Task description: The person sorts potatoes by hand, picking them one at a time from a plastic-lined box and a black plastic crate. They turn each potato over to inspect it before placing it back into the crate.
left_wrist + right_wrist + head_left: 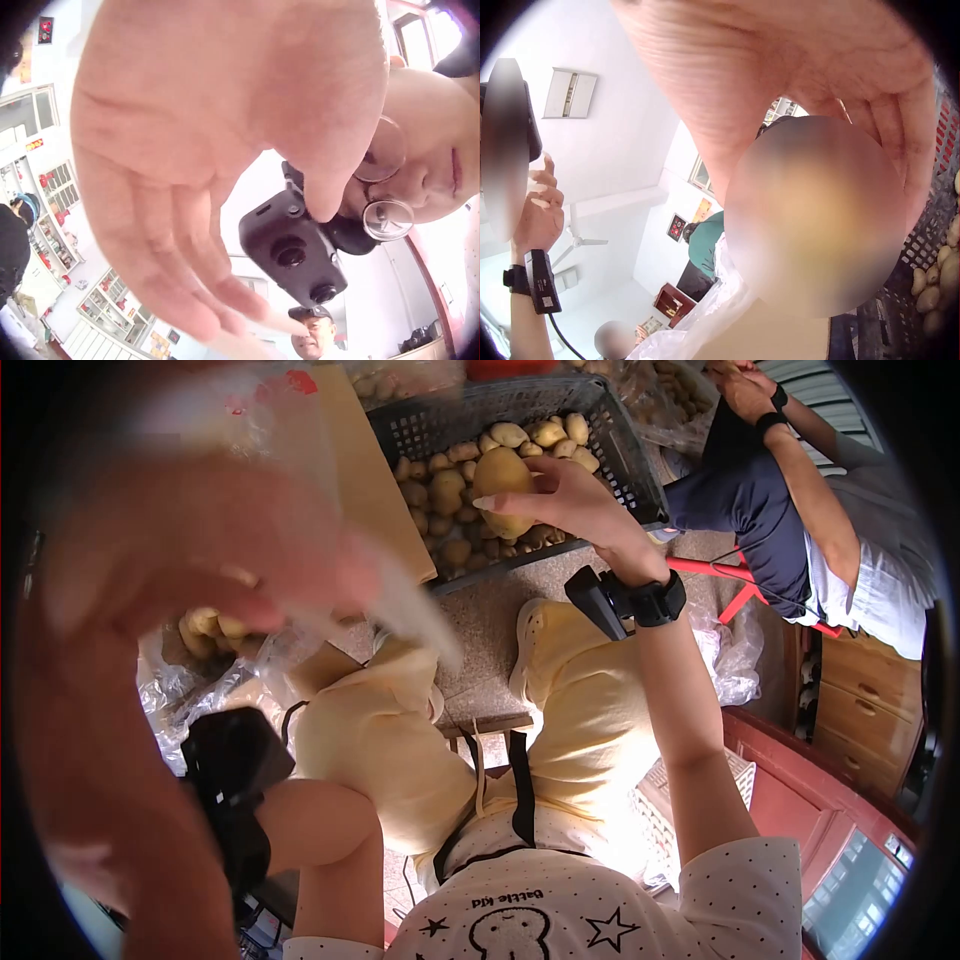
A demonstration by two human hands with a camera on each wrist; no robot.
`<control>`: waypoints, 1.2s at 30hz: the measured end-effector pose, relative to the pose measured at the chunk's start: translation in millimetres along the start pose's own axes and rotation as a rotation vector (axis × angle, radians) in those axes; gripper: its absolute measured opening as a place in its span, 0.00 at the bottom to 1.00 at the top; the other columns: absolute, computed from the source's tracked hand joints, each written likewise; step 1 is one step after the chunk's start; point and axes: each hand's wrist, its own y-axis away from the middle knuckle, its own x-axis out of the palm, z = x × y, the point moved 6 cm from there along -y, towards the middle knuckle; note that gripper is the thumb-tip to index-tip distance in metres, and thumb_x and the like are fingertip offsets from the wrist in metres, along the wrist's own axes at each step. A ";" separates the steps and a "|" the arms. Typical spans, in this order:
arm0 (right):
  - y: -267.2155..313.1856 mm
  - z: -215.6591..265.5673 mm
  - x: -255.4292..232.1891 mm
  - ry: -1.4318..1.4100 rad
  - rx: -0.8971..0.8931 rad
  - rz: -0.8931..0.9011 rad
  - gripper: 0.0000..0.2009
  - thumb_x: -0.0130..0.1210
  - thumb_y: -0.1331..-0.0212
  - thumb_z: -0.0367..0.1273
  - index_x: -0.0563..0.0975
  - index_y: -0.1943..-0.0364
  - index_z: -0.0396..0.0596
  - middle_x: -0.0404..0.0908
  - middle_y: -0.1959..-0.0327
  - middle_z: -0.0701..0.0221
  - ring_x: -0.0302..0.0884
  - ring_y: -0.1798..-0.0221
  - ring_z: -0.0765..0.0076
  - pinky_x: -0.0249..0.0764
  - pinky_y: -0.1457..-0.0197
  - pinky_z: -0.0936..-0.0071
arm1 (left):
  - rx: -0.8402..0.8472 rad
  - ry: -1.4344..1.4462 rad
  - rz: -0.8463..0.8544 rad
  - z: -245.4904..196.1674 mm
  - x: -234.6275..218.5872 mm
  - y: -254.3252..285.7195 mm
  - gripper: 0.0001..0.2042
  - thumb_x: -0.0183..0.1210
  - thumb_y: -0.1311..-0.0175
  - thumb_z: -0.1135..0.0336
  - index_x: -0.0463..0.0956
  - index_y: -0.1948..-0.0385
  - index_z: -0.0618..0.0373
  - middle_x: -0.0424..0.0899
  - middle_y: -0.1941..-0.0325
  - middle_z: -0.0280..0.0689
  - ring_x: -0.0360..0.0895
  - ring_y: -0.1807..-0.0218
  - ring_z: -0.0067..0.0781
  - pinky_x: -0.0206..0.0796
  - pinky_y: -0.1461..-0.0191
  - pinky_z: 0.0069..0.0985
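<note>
My right hand (pixel 575 505) grips a large yellow potato (pixel 503 490) between thumb and fingers, above the black crate (pixel 500 575). In the right wrist view the held potato (pixel 817 225) is blurred and fills the palm side. Smaller potatoes (pixel 447 492) lie in the crate below. My left hand (pixel 200 550) is raised close to the head camera, large and blurred in the head view. In the left wrist view this hand (pixel 202 142) has loosely bent fingers and nothing in them, with its thumb overlapping the black head-worn camera (pixel 292 251).
A cardboard sheet (pixel 375 470) stands left of the crate, with clear plastic bags around it. More potatoes (pixel 210 628) lie at the left in plastic. At the right another person (pixel 820 510) sits on a red stool (pixel 735 575). Wooden drawers (pixel 868 690) stand behind.
</note>
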 end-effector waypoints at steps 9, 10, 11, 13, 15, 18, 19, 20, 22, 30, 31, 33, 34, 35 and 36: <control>-2.3 -2.5 0.7 -0.024 -0.017 -0.018 0.32 0.69 0.60 0.48 0.78 0.56 0.35 0.82 0.65 0.67 0.79 0.62 0.74 0.71 0.57 0.79 | 0.003 0.058 0.043 8.6 23.9 -9.2 0.19 0.67 0.52 0.64 0.75 0.57 0.58 0.81 0.55 0.38 0.79 0.57 0.27 0.71 0.53 0.26; 0.5 0.5 1.1 -0.023 -0.017 -0.017 0.32 0.69 0.60 0.48 0.78 0.56 0.35 0.82 0.65 0.67 0.79 0.62 0.74 0.71 0.57 0.79 | 0.002 0.062 0.031 8.8 18.5 -9.8 0.19 0.66 0.52 0.64 0.75 0.57 0.58 0.81 0.55 0.38 0.79 0.57 0.27 0.71 0.53 0.25; 5.7 6.3 0.9 -0.038 -0.025 -0.028 0.31 0.69 0.60 0.48 0.79 0.56 0.36 0.82 0.65 0.67 0.79 0.62 0.74 0.72 0.57 0.80 | 0.012 0.066 0.031 5.7 18.8 -10.1 0.19 0.66 0.51 0.64 0.75 0.56 0.58 0.81 0.55 0.38 0.79 0.57 0.27 0.71 0.53 0.25; 1.9 7.8 2.4 -0.026 0.047 0.139 0.38 0.67 0.53 0.40 0.65 0.41 0.31 0.80 0.53 0.60 0.78 0.52 0.68 0.71 0.47 0.77 | 0.026 0.076 0.032 5.0 14.3 -12.2 0.19 0.66 0.51 0.65 0.75 0.56 0.58 0.81 0.55 0.38 0.79 0.57 0.27 0.71 0.53 0.25; 3.4 8.0 -0.4 0.003 0.030 0.078 0.34 0.65 0.52 0.39 0.67 0.42 0.32 0.81 0.56 0.62 0.78 0.55 0.72 0.71 0.50 0.79 | 0.035 0.088 0.029 3.2 15.3 -11.3 0.19 0.66 0.50 0.65 0.75 0.55 0.58 0.81 0.54 0.38 0.79 0.56 0.27 0.71 0.53 0.25; 7.9 9.8 -0.3 -0.043 0.011 0.036 0.31 0.66 0.54 0.42 0.73 0.48 0.34 0.82 0.60 0.65 0.78 0.59 0.75 0.71 0.54 0.80 | 0.039 0.096 0.033 5.3 17.4 -12.8 0.19 0.65 0.50 0.66 0.75 0.55 0.58 0.80 0.54 0.38 0.79 0.56 0.27 0.71 0.52 0.25; 9.3 12.8 -1.5 -0.099 -0.014 -0.013 0.29 0.68 0.57 0.44 0.78 0.54 0.37 0.82 0.65 0.68 0.78 0.63 0.76 0.71 0.58 0.81 | 0.043 0.099 0.034 5.8 18.2 -12.9 0.19 0.65 0.50 0.66 0.75 0.55 0.58 0.80 0.53 0.38 0.78 0.56 0.26 0.71 0.52 0.25; 8.4 13.7 -1.0 -0.093 -0.030 -0.010 0.29 0.68 0.57 0.44 0.78 0.54 0.37 0.82 0.65 0.68 0.78 0.63 0.76 0.71 0.58 0.81 | 0.049 0.100 0.036 5.9 19.0 -12.8 0.19 0.65 0.49 0.66 0.75 0.54 0.58 0.80 0.53 0.38 0.78 0.56 0.26 0.71 0.52 0.25; 8.3 16.2 -0.6 -0.081 -0.008 -0.005 0.28 0.68 0.56 0.43 0.78 0.54 0.38 0.82 0.66 0.68 0.77 0.63 0.77 0.71 0.59 0.81 | 0.059 0.106 0.033 6.8 20.4 -13.5 0.19 0.65 0.49 0.66 0.75 0.54 0.58 0.80 0.53 0.38 0.78 0.56 0.26 0.71 0.52 0.24; 9.0 16.7 0.8 -0.075 0.058 0.102 0.29 0.62 0.48 0.38 0.70 0.45 0.33 0.81 0.58 0.65 0.78 0.57 0.78 0.73 0.54 0.81 | 0.056 0.125 0.008 15.2 12.3 -16.5 0.19 0.63 0.47 0.68 0.74 0.52 0.57 0.80 0.51 0.38 0.78 0.55 0.26 0.71 0.51 0.24; 4.4 9.4 1.0 -0.138 0.053 0.098 0.29 0.64 0.52 0.42 0.74 0.49 0.35 0.81 0.61 0.67 0.78 0.59 0.78 0.72 0.54 0.82 | 0.059 0.144 0.006 14.2 10.1 -18.6 0.19 0.63 0.47 0.68 0.74 0.52 0.57 0.80 0.51 0.38 0.78 0.55 0.25 0.71 0.51 0.24; 2.4 1.8 2.6 -0.254 0.037 0.087 0.29 0.66 0.55 0.46 0.78 0.54 0.37 0.82 0.62 0.70 0.77 0.61 0.79 0.71 0.55 0.84 | 0.054 0.177 0.002 13.4 11.3 -22.9 0.19 0.63 0.46 0.69 0.74 0.51 0.57 0.80 0.51 0.38 0.78 0.54 0.25 0.71 0.51 0.24; 1.4 3.5 2.6 -0.253 0.034 0.084 0.29 0.66 0.55 0.46 0.78 0.54 0.37 0.82 0.62 0.70 0.77 0.61 0.79 0.71 0.55 0.84 | 0.072 0.190 -0.006 12.5 14.3 -22.9 0.19 0.63 0.46 0.69 0.74 0.51 0.57 0.80 0.51 0.38 0.78 0.54 0.25 0.71 0.51 0.24; 2.1 5.9 4.4 -0.270 0.037 0.098 0.28 0.66 0.55 0.46 0.78 0.55 0.37 0.81 0.62 0.70 0.77 0.60 0.79 0.71 0.55 0.84 | 0.075 0.215 -0.023 16.0 14.6 -27.0 0.19 0.63 0.46 0.69 0.74 0.51 0.57 0.80 0.50 0.38 0.78 0.54 0.25 0.71 0.51 0.23; 4.8 9.5 6.1 -0.288 0.040 0.113 0.27 0.66 0.54 0.45 0.78 0.55 0.38 0.81 0.61 0.70 0.77 0.60 0.79 0.71 0.55 0.85 | 0.072 0.255 -0.066 18.7 14.2 -33.4 0.19 0.62 0.46 0.69 0.74 0.51 0.57 0.80 0.50 0.38 0.78 0.54 0.25 0.71 0.51 0.23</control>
